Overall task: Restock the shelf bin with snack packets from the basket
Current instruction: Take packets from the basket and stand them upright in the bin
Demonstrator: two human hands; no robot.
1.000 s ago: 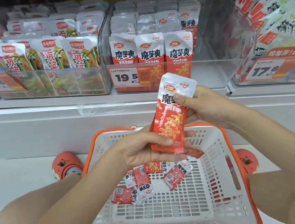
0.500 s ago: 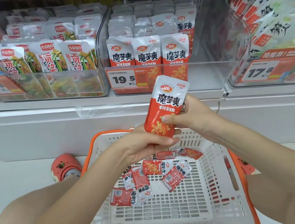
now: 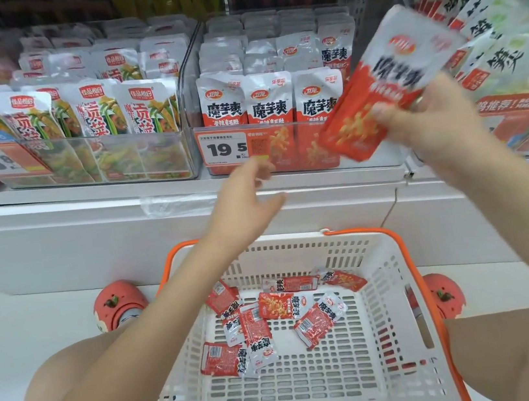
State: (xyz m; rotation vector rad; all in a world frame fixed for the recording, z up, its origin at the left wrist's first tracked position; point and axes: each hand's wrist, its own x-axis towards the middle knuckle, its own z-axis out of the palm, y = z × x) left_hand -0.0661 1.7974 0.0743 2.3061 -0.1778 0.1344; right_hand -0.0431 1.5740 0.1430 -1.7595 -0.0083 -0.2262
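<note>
Red packet [image 3: 385, 81] blurred in right hand [image 3: 429, 122]

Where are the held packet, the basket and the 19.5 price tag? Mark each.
held packet [image 3: 388, 77], head view, on the middle of its front.
basket [image 3: 415, 257], head view, on its orange rim at the right.
19.5 price tag [image 3: 223, 149], head view, on the printed digits.

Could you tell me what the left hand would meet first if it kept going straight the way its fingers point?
Probably the clear bin's front wall by the price tag; depth is unclear.
</note>
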